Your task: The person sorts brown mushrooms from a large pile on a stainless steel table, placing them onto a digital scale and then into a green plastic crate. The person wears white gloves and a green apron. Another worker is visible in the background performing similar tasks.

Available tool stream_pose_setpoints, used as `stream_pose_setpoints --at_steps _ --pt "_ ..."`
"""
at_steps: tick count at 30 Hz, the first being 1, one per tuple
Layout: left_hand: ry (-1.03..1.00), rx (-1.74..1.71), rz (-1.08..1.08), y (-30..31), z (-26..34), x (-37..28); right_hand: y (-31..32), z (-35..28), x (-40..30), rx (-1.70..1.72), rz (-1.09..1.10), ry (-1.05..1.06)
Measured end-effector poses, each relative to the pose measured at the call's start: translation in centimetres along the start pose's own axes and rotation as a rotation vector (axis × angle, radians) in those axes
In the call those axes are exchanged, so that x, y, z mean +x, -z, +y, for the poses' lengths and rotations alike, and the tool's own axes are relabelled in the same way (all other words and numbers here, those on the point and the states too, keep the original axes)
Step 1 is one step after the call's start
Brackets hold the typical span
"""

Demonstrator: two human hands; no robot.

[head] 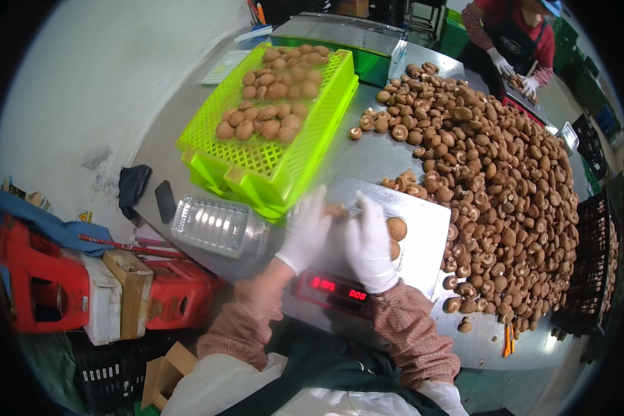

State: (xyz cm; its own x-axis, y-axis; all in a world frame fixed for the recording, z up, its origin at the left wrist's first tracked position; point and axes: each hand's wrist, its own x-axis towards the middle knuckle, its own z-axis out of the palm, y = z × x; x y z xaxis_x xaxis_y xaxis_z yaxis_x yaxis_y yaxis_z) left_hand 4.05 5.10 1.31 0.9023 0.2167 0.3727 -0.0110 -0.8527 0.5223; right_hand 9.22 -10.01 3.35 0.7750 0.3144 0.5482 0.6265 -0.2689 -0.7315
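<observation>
My left hand (306, 231), in a white glove, is blurred in front of the lime-green crate. A brown mushroom (336, 210), smeared by motion, shows at its thumb side and appears to be held there. My right hand (369, 247), also gloved, is over the steel plate of a weighing scale (427, 221); its palm side is hidden. Just right of it, mushroom caps (397, 229) sit in a clear plastic tray (401, 257), partly covered by the hand. The scale's red-lit display (338, 289) faces me below the hands.
Packed mushroom trays (262, 122) rest on an upturned lime-green crate (200, 143). Clear plastic containers (216, 226) lie left of my hands. A large mushroom heap (499, 182) covers the right of the steel table (499, 351), near orange-handled tools (508, 340). Across it, a person (515, 47) handles mushrooms.
</observation>
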Motion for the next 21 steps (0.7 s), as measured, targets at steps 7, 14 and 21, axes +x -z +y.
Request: stream_pose_setpoints --at_steps 7,14,21 --pt "-0.028 0.055 0.076 0.1 -1.0 -1.0 -3.0 0.8 -2.6 -0.513 -0.297 0.115" --pt "-0.059 0.225 -0.122 0.5 1.4 -4.3 1.0 -0.9 -1.8 -0.423 -0.223 0.110" --pt "-0.028 0.050 -0.001 2.2 2.6 -3.7 14.4 10.1 -1.2 -0.556 0.076 -0.047"
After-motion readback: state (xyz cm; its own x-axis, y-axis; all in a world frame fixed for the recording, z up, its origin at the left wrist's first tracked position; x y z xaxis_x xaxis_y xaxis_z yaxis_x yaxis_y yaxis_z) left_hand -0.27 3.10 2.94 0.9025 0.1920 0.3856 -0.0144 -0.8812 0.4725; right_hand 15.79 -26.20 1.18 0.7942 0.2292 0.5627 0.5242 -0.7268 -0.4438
